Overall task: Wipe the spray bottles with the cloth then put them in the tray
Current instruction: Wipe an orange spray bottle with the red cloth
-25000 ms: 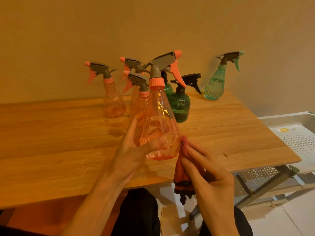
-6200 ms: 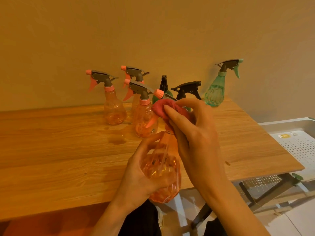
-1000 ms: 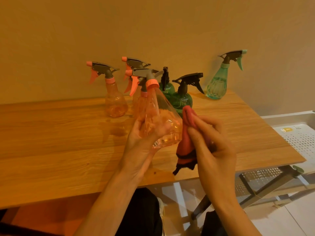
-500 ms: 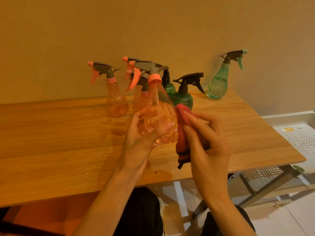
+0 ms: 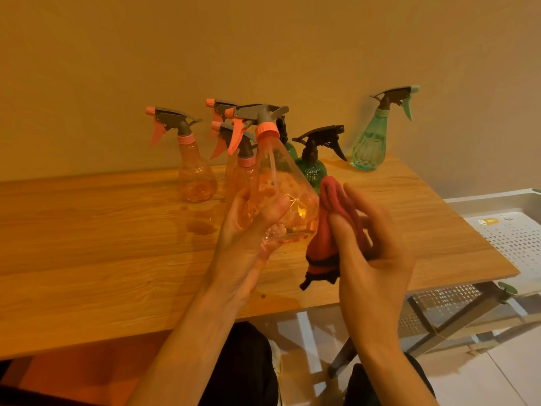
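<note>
My left hand (image 5: 248, 232) grips a clear orange spray bottle (image 5: 281, 183) by its wide base and holds it upright above the wooden table (image 5: 102, 244). Its grey and orange trigger head points left. My right hand (image 5: 369, 244) holds a red cloth (image 5: 325, 227) pressed against the bottle's right side. The white perforated tray (image 5: 515, 232) sits low at the right, beyond the table's end.
At the back of the table stand three more orange spray bottles (image 5: 193, 171), two dark green bottles (image 5: 313, 165) with black heads, and a pale teal bottle (image 5: 371, 142) near the wall. The table's folding metal legs (image 5: 456, 315) show under its right end.
Over the last second the bottle has turned more upright and risen slightly. My right hand has brought the cloth back against the bottle's right side.
</note>
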Demonstrator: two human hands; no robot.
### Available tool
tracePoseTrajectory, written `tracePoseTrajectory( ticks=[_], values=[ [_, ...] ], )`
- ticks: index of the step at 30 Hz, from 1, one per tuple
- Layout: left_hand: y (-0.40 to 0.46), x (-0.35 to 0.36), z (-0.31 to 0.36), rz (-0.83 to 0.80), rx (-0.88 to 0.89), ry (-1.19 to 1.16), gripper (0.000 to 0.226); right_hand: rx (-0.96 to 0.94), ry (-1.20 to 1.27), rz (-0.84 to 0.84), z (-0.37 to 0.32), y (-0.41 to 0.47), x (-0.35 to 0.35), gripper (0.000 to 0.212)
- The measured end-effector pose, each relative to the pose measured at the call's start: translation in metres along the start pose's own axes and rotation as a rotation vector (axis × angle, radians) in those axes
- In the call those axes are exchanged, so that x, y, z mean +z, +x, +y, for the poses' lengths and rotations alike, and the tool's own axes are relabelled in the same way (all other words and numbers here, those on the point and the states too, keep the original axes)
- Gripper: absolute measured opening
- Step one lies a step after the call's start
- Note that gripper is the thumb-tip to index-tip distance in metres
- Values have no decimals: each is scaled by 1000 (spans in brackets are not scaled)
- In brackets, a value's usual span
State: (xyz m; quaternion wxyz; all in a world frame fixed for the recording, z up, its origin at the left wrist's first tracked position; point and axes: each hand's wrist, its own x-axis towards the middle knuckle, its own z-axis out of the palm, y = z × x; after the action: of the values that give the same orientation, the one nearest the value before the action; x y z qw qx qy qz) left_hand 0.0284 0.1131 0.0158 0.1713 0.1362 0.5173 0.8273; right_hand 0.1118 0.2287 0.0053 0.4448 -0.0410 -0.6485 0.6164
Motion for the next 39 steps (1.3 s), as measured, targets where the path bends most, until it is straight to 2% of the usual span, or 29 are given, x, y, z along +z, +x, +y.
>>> tracePoseTrajectory(
  ticks=[8,10,13,19,24,27,34,39],
  values=[
    [-2,0,6,-67,28,142,86,-72,-41,17,-5,9,3,25],
    [-1,0,7,-71,31,166,92,-76,-44,-2,-5,10,4,25],
    [0,2,2,-45,41,187,115,-119,-85,-10,-1,5,5,25],
    [3,1,-2,-30,43,101,102,-246,-198,-75,9,-20,2,26],
    [2,0,-2,-44,46,110,97,-142,-126,-78,3,-4,3,25],
    [1,0,0,-41,47,112,109,-76,-87,-71,-3,12,4,28],
    [3,-2,-3,-2,44,94,107,-224,-201,-90,6,-18,6,26],
    [0,-2,-3,-44,49,116,103,-90,-95,-96,-4,0,4,25]
  ],
)
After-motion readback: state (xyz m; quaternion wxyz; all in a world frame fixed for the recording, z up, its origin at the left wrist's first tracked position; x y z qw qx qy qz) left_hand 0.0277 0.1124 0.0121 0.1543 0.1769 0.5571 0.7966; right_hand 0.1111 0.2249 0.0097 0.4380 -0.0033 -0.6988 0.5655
